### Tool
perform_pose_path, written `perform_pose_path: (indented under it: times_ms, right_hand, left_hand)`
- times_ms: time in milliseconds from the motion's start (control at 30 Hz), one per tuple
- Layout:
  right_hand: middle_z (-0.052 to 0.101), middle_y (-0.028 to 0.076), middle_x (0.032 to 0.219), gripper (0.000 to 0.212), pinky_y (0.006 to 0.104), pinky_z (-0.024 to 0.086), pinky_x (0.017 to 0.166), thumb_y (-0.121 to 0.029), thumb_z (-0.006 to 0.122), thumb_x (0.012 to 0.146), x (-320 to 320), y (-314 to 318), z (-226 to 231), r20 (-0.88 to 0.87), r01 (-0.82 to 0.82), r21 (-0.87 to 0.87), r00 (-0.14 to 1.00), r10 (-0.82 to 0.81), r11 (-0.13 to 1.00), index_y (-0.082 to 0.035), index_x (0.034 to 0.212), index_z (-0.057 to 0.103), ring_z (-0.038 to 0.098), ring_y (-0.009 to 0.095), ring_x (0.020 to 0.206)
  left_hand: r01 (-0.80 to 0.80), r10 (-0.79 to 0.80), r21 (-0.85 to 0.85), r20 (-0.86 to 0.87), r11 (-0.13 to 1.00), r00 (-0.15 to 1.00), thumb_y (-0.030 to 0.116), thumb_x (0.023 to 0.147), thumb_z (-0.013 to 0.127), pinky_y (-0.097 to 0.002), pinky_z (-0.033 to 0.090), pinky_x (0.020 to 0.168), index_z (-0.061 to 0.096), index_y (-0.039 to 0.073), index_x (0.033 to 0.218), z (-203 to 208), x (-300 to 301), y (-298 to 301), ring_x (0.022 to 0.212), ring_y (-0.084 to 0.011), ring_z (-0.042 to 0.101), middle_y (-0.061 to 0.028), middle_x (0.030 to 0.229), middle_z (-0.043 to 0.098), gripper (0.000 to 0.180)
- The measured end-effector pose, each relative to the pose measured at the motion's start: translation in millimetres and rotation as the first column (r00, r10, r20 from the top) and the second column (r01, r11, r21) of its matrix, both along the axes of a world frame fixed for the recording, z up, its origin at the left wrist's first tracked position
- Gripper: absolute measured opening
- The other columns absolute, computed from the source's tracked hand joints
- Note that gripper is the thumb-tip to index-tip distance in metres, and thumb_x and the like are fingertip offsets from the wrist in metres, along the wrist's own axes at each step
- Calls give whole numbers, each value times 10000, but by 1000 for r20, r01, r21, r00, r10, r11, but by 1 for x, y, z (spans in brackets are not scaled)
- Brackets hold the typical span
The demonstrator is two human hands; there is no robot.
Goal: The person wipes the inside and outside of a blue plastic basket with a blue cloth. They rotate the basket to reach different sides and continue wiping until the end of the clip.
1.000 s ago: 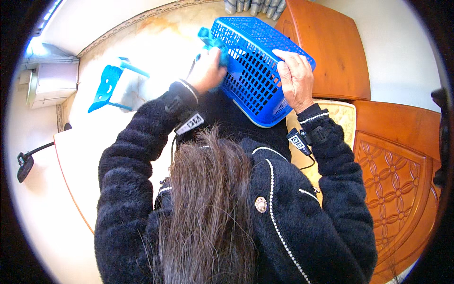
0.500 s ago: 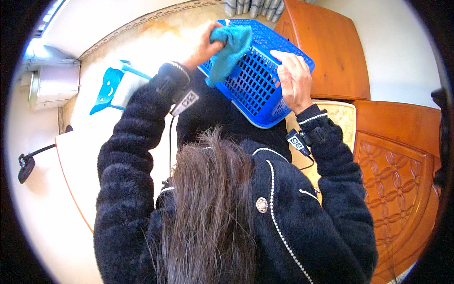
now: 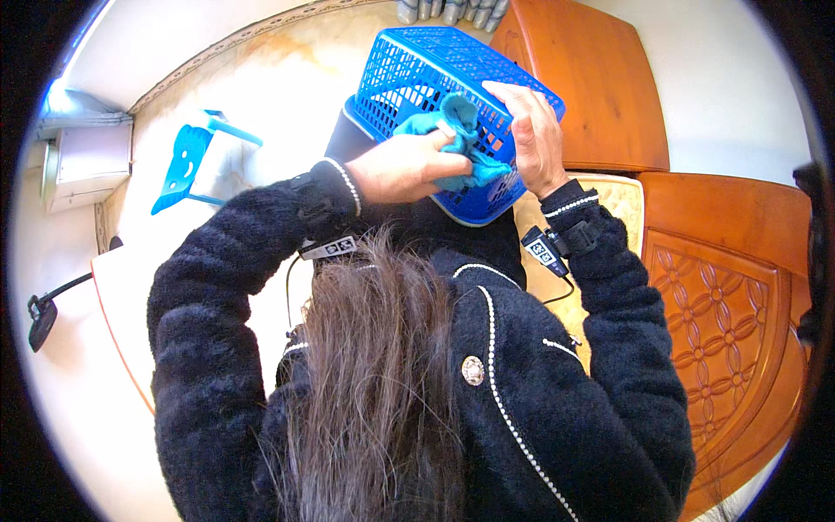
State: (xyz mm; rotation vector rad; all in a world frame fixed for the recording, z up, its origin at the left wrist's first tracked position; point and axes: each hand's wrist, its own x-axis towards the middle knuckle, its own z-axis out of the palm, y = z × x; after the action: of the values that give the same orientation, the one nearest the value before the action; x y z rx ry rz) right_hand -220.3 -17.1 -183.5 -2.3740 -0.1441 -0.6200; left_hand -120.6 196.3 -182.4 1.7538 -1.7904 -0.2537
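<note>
A blue plastic basket (image 3: pixel 409 74) with slotted sides rests tilted on my lap, its lattice face upward. My left hand (image 3: pixel 409 165) is closed on a teal cloth (image 3: pixel 461 122), which lies bunched against the basket's near side, toward its right end. Part of the cloth hangs past my fingers over the slots. My right hand (image 3: pixel 537 143) grips the basket by its right edge, fingers laid over the top and thumb toward the near side. The basket's inside shows only through the slots.
A small blue-and-white stool (image 3: pixel 222 165) with a smiling face stands on the floor to the left. Carved wooden furniture (image 3: pixel 713 322) and a wooden panel (image 3: pixel 600 96) are at the right, beside a yellow cushion (image 3: pixel 622 204). Grey curtain folds (image 3: pixel 448 10) hang at the far side.
My left hand has moved with the cloth from the basket's far left top edge down and right onto its near side. My right hand keeps its hold on the right edge.
</note>
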Motion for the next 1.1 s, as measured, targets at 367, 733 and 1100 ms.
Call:
perform_pose_path:
  times_ms: [367, 733, 1100]
  right_hand:
    - [622, 199, 1293, 726, 393, 365, 1056, -555, 172, 1047, 0, -3, -17, -68, 48, 503, 998, -15, 863, -34, 1297, 612, 568, 338, 1194]
    - [671, 121, 1246, 764, 367, 424, 993, -605, 163, 1035, -3, -10, -11, -173, 16, 523, 981, 87, 852, -23, 1394, 502, 601, 221, 1131]
    - [650, 151, 1285, 733, 373, 365, 1096, -586, 275, 1033, 2, -14, -3, -202, -8, 440, 973, 108, 898, 11, 1402, 484, 554, 268, 1254]
  left_hand:
    - [-38, 36, -163, -12, 986, 999, 88, 753, 729, -438, 498, 808, 597, 118, 1048, -21, -4, -32, 964, -394, 574, -152, 1016, 550, 324]
    - [3, 0, 31, -111, 1000, 994, -1, 725, 667, -415, 496, 871, 587, 89, 1057, 4, 22, -2, 992, -348, 587, -137, 1016, 559, 354]
    - [166, -181, 130, 121, 978, 976, 72, 716, 697, -413, 548, 780, 618, 122, 942, -22, 7, -14, 948, -314, 631, -77, 977, 580, 245]
